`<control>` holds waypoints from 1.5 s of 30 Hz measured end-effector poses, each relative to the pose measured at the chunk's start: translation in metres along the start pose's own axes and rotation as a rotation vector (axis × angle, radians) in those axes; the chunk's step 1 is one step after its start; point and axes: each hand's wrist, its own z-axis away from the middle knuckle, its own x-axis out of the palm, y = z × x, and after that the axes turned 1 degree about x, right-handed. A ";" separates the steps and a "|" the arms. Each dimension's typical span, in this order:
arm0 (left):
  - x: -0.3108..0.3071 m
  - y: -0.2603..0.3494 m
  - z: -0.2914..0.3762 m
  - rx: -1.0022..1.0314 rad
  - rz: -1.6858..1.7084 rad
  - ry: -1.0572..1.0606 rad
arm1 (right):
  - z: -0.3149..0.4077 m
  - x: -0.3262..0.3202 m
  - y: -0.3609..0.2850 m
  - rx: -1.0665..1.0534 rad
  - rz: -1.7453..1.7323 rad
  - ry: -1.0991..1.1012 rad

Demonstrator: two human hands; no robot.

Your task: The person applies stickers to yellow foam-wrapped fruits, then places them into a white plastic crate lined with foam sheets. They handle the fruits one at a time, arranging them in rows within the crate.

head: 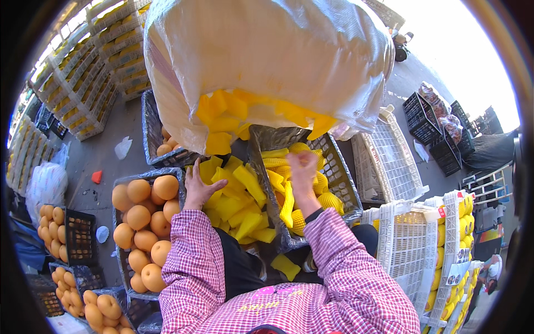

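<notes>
My left hand (pixel 200 185) has its fingers spread and holds nothing. It is over the right rim of a lined crate (pixel 179 171) of round tan pears (pixel 138 217), beside a heap of flat yellow foam net sleeves (pixel 235 200). My right hand (pixel 303 175) is blurred, with curled fingers, above a plastic-lined crate (pixel 344 175). Pears in yellow foam nets (pixel 331 202) and loose sleeves (pixel 288 204) lie in that crate. Whether this hand grips anything is hidden by the blur.
A large white woven sack (pixel 271 54) spilling yellow sleeves (pixel 225 106) overhangs the far side. White crates (pixel 406 246) stand at right, some stacked with netted fruit. More pear crates (pixel 79 234) are at left. One sleeve (pixel 285 267) lies by my feet. A person (pixel 492 271) is at far right.
</notes>
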 end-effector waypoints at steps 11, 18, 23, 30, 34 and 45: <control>0.048 0.021 -0.024 0.107 0.414 -0.174 | -0.055 0.020 0.008 -0.179 0.182 -0.463; 0.047 0.024 -0.020 0.170 0.241 0.137 | 0.056 -0.016 0.033 -0.049 0.169 -0.756; 0.043 0.008 -0.026 0.151 0.075 0.039 | -0.039 -0.067 0.065 -0.142 1.060 -0.660; 0.059 0.008 -0.030 0.106 0.021 -0.188 | -0.095 0.005 0.090 0.026 1.254 -1.126; 0.068 0.032 -0.034 0.269 -0.167 -0.277 | -0.140 0.015 0.119 -0.003 0.980 -1.292; 0.222 0.041 -0.073 0.144 0.681 -0.165 | -0.132 -0.091 0.182 0.684 -0.706 -0.033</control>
